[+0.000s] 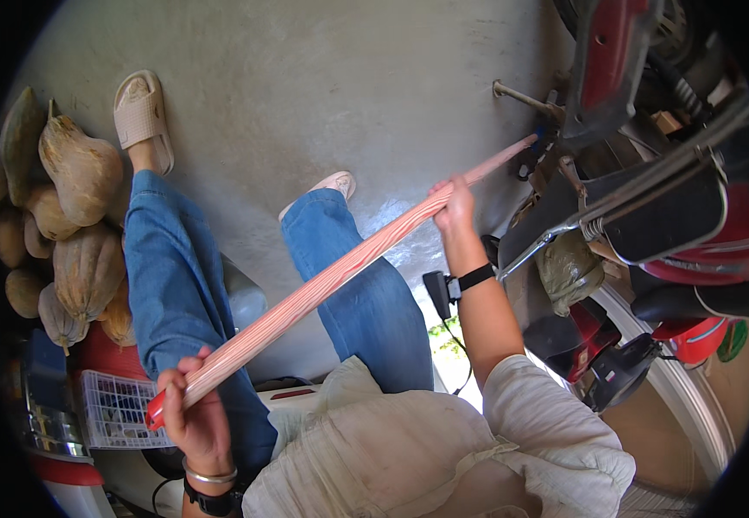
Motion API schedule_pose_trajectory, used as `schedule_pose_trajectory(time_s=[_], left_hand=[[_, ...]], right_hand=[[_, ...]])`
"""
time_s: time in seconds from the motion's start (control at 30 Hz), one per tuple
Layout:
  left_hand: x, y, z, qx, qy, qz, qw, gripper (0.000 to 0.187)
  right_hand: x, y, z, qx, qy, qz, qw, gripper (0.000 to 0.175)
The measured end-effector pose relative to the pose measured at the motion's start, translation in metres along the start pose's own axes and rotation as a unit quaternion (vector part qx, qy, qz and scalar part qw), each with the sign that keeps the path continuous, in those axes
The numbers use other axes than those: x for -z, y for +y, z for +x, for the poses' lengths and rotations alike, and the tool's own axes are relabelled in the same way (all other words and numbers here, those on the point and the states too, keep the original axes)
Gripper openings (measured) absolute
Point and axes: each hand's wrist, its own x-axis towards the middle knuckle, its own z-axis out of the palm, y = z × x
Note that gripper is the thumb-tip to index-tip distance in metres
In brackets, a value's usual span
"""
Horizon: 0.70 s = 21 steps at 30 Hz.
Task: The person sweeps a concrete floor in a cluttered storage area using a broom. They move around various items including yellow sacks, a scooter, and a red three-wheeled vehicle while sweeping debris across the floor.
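Observation:
A long pole (309, 294) with a red-and-white wood-grain pattern slants across in front of my legs. My left hand (196, 411) holds its lower-left end, just beside the red end cap (155, 412). Farther up the pole, my right hand (454, 204) is closed around it. The pole's far end reaches the clutter at the right, where something blue shows at its tip; what it is cannot be made out. A bracelet and a black band circle my left wrist, and a black strap with a small device is on my right forearm.
Several pumpkins (83, 171) lie on the left, near a white plastic basket (122, 411) and my slippered foot. Parts of a red and black motorbike or scooter (678, 226) crowd the right side, with a tied plastic bag (568, 269). Grey concrete floor (322, 78) lies ahead.

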Motion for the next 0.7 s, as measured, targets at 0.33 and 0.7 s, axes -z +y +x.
schedule_pose_trajectory(time_s=[0.33,0.7], left_hand=[[-0.04,0.088,-0.145,-0.144,0.035,0.087,0.985,0.016],[-0.143,0.187,-0.237,-0.276,-0.439,0.174,0.837,0.026]], right_hand=[[0.009,-0.013,-0.143,-0.098,-0.043,0.045,0.993,0.023],[0.033,-0.07,-0.234,-0.195,-0.086,0.093,0.973,0.026]])
